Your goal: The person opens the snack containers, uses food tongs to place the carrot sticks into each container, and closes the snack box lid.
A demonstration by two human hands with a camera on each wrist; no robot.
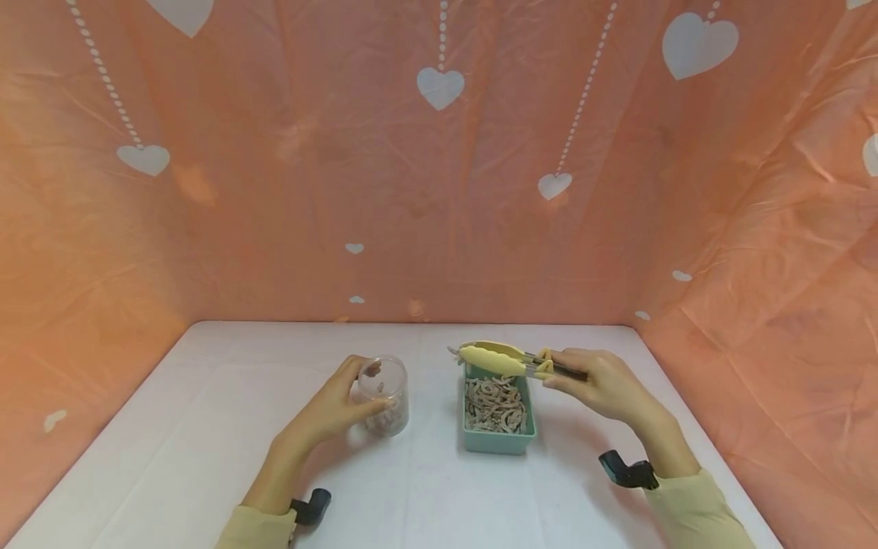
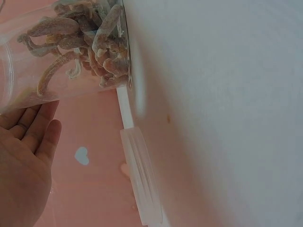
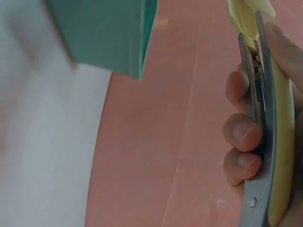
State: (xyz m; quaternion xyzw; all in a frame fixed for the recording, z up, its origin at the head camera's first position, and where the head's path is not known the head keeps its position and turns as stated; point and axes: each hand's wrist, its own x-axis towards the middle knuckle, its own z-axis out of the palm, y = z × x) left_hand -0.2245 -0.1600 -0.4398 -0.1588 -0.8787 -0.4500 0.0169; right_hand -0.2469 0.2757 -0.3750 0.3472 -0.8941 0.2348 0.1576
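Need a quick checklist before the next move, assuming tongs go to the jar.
1. Left hand holding jar: ok, thumb and fingers round it.
2. Jar mouth uncovered: ok, no lid on it.
3. Room in jar: ok, brown pieces sit toward the base, space above.
4. Right hand gripping tongs: ok.
5. Gripped piece secure: cannot tell, it pokes from the tips but the rest is hidden.
6. Tongs over jar: not ok, they're above the green container.

Curtained booth [image 1: 775,229]; wider room unclear. Orange sheeting [image 1: 329,198], printed with white hearts [image 1: 440,88], is enclosing the white tabletop [image 1: 206,427] along far, left and right edges; black wrist-worn devices [image 1: 317,507] are suggesting a recording setup.
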